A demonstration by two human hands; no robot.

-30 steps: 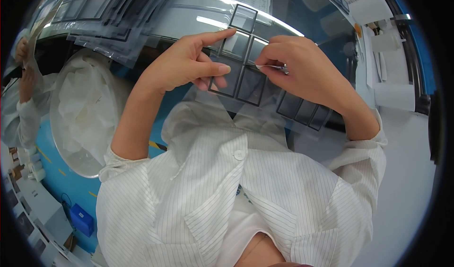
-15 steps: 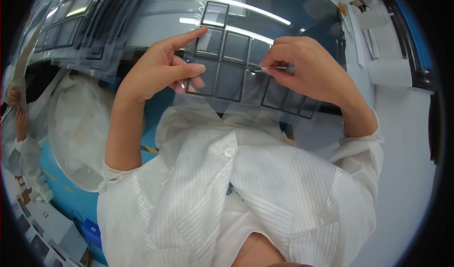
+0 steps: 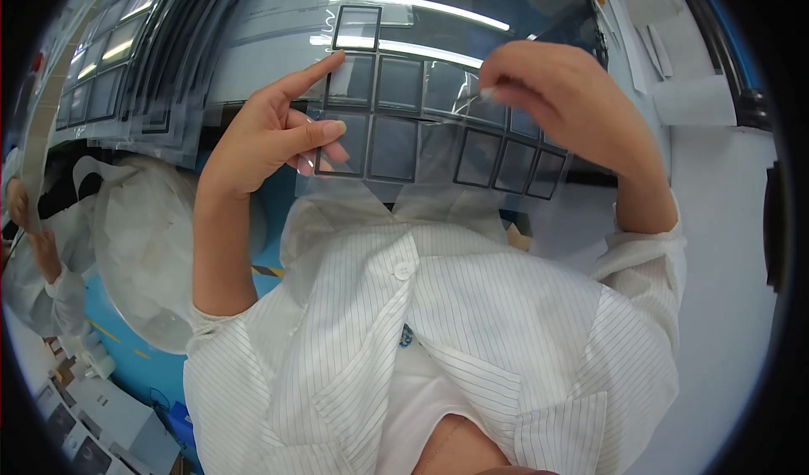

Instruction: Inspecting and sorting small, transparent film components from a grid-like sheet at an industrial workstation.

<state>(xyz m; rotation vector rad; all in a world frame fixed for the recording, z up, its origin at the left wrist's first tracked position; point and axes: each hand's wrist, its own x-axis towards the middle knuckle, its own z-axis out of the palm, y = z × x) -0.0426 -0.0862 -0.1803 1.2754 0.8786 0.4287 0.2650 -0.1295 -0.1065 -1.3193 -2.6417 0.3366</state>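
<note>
A clear film sheet bearing several black-edged rectangles lies at the near edge of the worktop. My left hand holds its left edge, thumb on top and fingertips showing through from beneath; the index finger stretches to the uppermost rectangle. Over the right part of the sheet, my right hand is raised with its fingers pinched together. Blur and the fingers mostly hide the thin metal tool in it, which looks like tweezers.
A stack of similar black-edged sheets stands at the left. Below it is a round bin lined with clear plastic. Printed paper lies toward the back. Another person's hand shows at the far left.
My right hand has lifted away from the middle of the sheet, up and to the right, with its tool. My left hand and the sheet appear slightly further left.
</note>
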